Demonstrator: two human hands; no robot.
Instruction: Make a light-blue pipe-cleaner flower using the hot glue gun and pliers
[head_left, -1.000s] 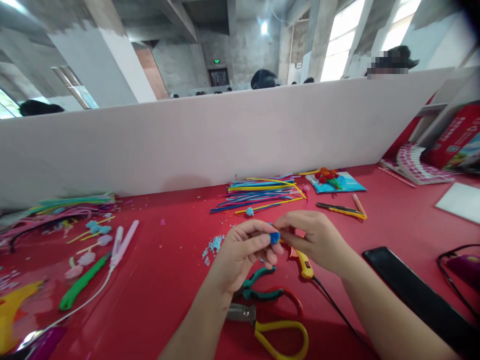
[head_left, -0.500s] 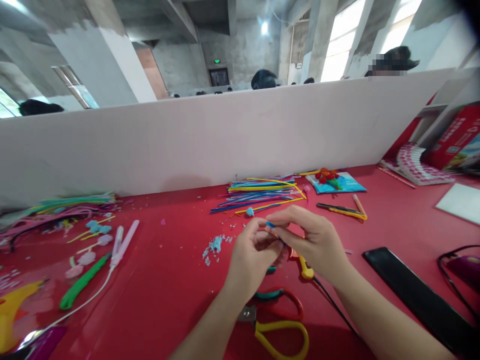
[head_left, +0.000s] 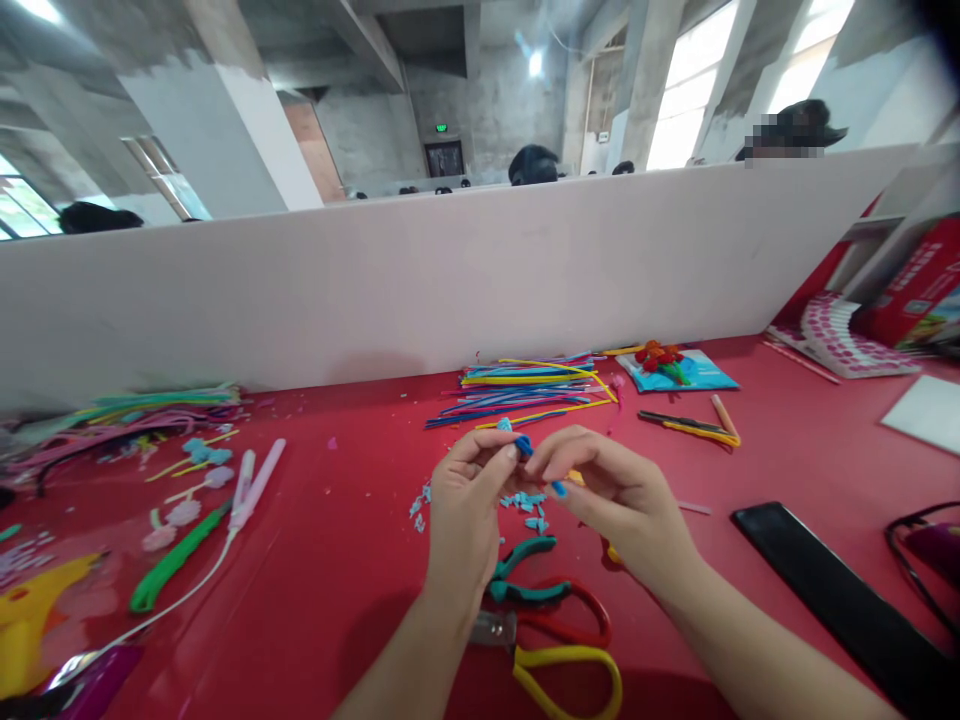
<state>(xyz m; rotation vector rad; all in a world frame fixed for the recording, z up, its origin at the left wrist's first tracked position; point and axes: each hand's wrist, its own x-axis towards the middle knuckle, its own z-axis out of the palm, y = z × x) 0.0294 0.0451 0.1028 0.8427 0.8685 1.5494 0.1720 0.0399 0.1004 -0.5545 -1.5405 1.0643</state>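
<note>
Both hands pinch a short blue pipe cleaner above the red table, the left hand closed on its curled far end and the right hand on its near tip, so the shaping seems midway and calls for a tighter twist.

Bare forearms, seemingly no sleeves

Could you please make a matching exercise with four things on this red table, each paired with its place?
Things:
1. blue pipe cleaner piece
2. yellow-handled scissors
3. green utility knife
4. black phone

Places:
A. far left, beside a pink tool
B. right of the right forearm
C. between the fingertips of the left hand and the right hand
D. nearest the camera, below both wrists

Pairs: 1-C, 2-D, 3-A, 4-B
</note>
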